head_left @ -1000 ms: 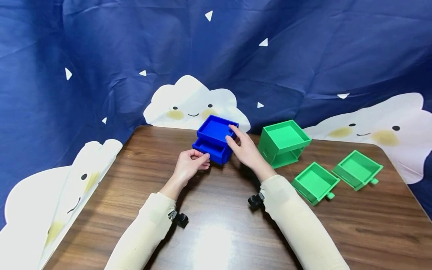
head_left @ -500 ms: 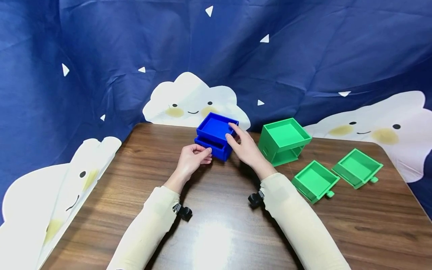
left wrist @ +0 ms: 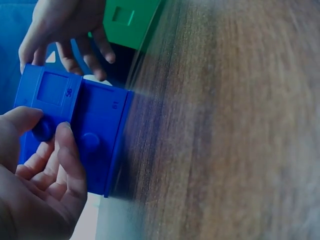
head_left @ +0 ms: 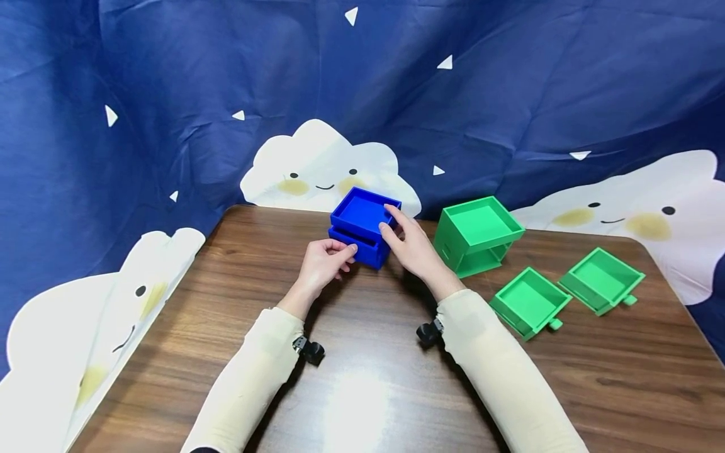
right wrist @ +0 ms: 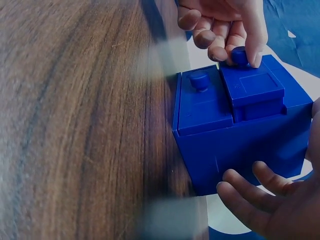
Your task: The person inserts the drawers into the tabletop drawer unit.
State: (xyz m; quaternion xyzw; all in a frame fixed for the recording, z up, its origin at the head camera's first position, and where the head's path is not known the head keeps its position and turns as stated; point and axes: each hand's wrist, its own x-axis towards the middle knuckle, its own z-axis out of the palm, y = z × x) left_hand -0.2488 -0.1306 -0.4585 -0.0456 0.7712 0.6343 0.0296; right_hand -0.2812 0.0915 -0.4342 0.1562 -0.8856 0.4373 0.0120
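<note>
A small blue two-drawer cabinet with a tray-like top stands near the table's back edge. Its upper blue drawer sticks out a little at the front; the lower drawer sits flush. My left hand pinches the round knob of the upper drawer between thumb and fingers. At the cabinet's right side, my right hand rests thumb and index finger on the top rim. Its other fingers lie loosely by the side wall.
To the right stands a green cabinet frame with an open front. Two green drawers with knobs lie on the wooden table farther right. A dark blue cloth with clouds hangs behind the table.
My left hand has moved away from me with the upper blue drawer, which slid inward and now sticks out far less. My right hand has stayed on the cabinet.
</note>
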